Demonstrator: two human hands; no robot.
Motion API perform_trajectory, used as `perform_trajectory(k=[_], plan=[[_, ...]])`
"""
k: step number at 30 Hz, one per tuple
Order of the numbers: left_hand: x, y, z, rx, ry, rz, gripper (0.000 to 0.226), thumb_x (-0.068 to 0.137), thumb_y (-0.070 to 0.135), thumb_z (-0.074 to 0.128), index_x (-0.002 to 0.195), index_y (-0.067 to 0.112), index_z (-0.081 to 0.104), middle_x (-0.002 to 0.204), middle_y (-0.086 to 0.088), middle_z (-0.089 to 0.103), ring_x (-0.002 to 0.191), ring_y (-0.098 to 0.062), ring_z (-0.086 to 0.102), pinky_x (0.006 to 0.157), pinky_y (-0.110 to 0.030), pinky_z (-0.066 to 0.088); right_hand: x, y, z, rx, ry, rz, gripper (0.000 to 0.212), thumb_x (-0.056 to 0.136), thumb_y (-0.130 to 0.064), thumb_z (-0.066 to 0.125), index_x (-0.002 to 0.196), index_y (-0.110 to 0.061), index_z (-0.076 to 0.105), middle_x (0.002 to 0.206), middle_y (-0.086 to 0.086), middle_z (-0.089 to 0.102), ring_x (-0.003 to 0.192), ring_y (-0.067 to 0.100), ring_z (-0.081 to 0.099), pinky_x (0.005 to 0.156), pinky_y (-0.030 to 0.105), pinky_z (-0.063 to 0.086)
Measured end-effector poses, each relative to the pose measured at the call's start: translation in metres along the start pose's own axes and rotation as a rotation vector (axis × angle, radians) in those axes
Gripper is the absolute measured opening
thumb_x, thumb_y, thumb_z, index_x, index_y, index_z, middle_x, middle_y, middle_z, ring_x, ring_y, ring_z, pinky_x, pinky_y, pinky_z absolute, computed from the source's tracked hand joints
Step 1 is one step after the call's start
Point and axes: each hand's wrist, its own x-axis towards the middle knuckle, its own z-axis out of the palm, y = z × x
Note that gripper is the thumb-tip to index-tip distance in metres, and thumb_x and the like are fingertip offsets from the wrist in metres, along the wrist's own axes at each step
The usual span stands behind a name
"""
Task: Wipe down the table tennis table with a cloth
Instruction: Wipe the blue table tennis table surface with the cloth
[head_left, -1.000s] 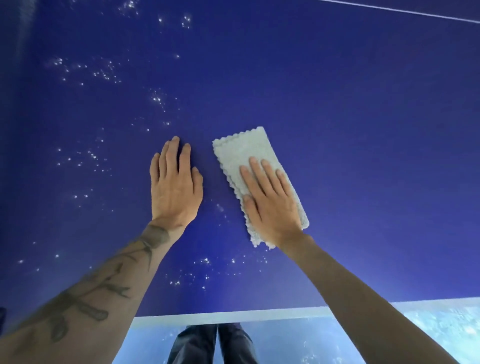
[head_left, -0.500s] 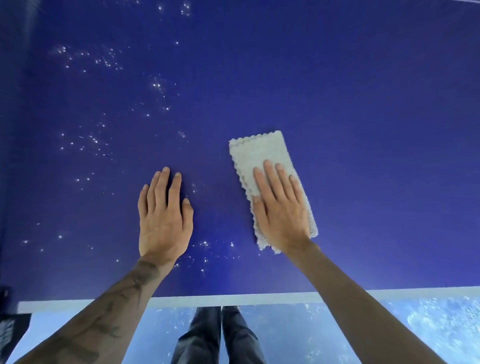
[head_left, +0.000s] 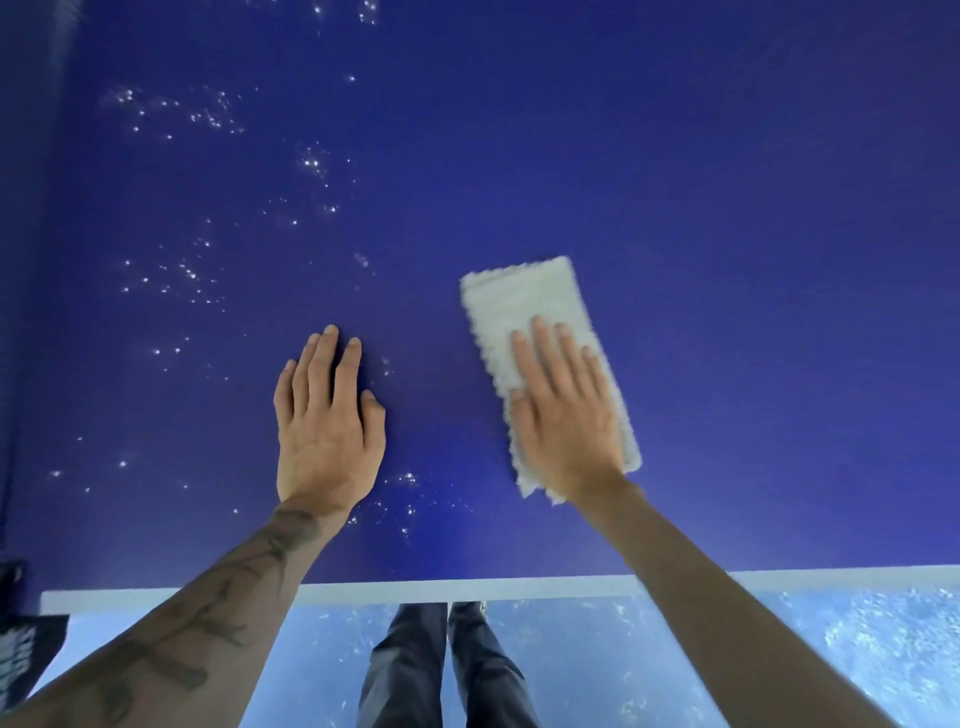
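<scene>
The blue table tennis table (head_left: 727, 260) fills most of the view. A folded pale cloth (head_left: 519, 301) lies flat on it, right of centre. My right hand (head_left: 563, 415) presses on the cloth's near half with straight fingers. My left hand (head_left: 324, 415) rests flat on the bare surface to the left of the cloth, fingers straight and close together. Several small shiny droplets (head_left: 182, 275) speckle the table to the left of and behind my left hand, and a few lie near my left wrist.
The table's white near edge line (head_left: 467, 590) runs across the bottom. Below it are a pale speckled floor (head_left: 857, 649) and my dark trouser legs (head_left: 441, 670). A dark object with white lettering (head_left: 26, 654) sits at the lower left corner.
Both hands have slid toward the near edge of the table. The cloth moved with my right hand, slightly to the right. The droplets that lay by my left hand's fingertips are farther from it.
</scene>
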Motion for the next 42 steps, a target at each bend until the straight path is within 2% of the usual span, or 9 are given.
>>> perform_trajectory(k=[4,10,14,18,24,28,31,38,42], plan=[[0.0,0.001,-0.001,0.0,-0.006,0.008,0.053,0.104,0.021,0.036,0.154,0.006,0.044,0.166,-0.015,0.035,0.155,-0.034,0.031,0.13,-0.051,0.019,0.037,-0.017,-0.005,0.039,0.043,0.244,0.064,0.11,-0.039,0.016,0.171,-0.022,0.008,0.179,0.005,0.002,0.165,0.026,0.002,0.134,0.046,0.004],[0.0,0.001,-0.003,-0.012,-0.025,0.014,0.055,0.104,0.022,0.036,0.156,0.004,0.042,0.168,-0.017,0.032,0.156,-0.035,0.029,0.129,-0.052,0.018,-0.029,-0.067,0.019,0.015,-0.021,-0.129,0.061,0.113,-0.036,0.028,0.171,-0.021,0.015,0.179,0.004,0.007,0.165,0.026,0.006,0.133,0.049,0.012],[0.0,0.0,-0.002,-0.011,-0.005,0.01,0.054,0.105,0.022,0.035,0.155,0.005,0.044,0.167,-0.016,0.034,0.156,-0.034,0.03,0.13,-0.05,0.017,-0.034,-0.011,0.005,0.007,0.024,0.109,0.06,0.112,-0.037,0.027,0.17,-0.022,0.021,0.178,0.003,0.014,0.165,0.025,0.011,0.132,0.049,0.016],[-0.002,0.0,-0.002,-0.01,-0.006,0.023,0.053,0.105,0.021,0.034,0.154,0.005,0.044,0.167,-0.016,0.034,0.156,-0.034,0.03,0.13,-0.051,0.018,-0.008,-0.04,0.005,0.065,0.084,0.318,0.063,0.111,-0.04,0.018,0.171,-0.02,0.014,0.178,0.007,0.007,0.165,0.028,0.007,0.133,0.048,0.008],[-0.001,0.001,-0.007,-0.022,-0.045,0.029,0.053,0.106,0.021,0.034,0.156,0.004,0.042,0.168,-0.016,0.031,0.157,-0.035,0.027,0.13,-0.053,0.017,-0.083,-0.068,0.024,0.041,-0.007,-0.011,0.061,0.112,-0.036,0.03,0.17,-0.021,0.017,0.178,0.003,0.01,0.165,0.024,0.006,0.133,0.05,0.014],[-0.002,0.001,-0.007,-0.022,-0.022,0.033,0.051,0.106,0.017,0.037,0.154,0.002,0.043,0.166,-0.018,0.035,0.156,-0.037,0.03,0.129,-0.054,0.019,-0.083,-0.004,0.004,-0.01,0.004,0.288,0.061,0.112,-0.039,0.022,0.17,-0.021,0.017,0.178,0.003,0.011,0.165,0.024,0.008,0.132,0.049,0.016],[-0.003,-0.001,-0.006,-0.018,-0.021,0.048,0.05,0.106,0.018,0.037,0.154,0.004,0.043,0.166,-0.018,0.034,0.155,-0.037,0.03,0.129,-0.053,0.018,-0.048,-0.015,0.002,0.045,0.059,0.465,0.065,0.11,-0.041,0.018,0.171,-0.019,0.01,0.179,0.007,0.005,0.165,0.027,0.004,0.133,0.049,0.009],[0.001,-0.009,-0.016,-0.077,-0.106,0.073,0.049,0.11,0.016,0.042,0.158,0.005,0.042,0.17,-0.015,0.029,0.158,-0.035,0.026,0.13,-0.051,0.017,-0.089,-0.102,0.031,0.045,-0.012,0.074,0.062,0.114,-0.044,0.016,0.171,-0.023,0.005,0.179,0.002,-0.001,0.165,0.023,-0.005,0.133,0.049,0.008],[-0.01,-0.041,-0.037,-0.026,-0.16,0.215,0.056,0.11,0.015,0.044,0.164,0.005,0.03,0.173,-0.015,0.024,0.16,-0.035,0.022,0.131,-0.052,0.016,-0.09,-0.061,0.017,0.02,0.002,0.328,0.063,0.112,-0.042,0.018,0.171,-0.023,0.007,0.179,0.003,0.001,0.165,0.022,-0.001,0.133,0.049,0.009]])
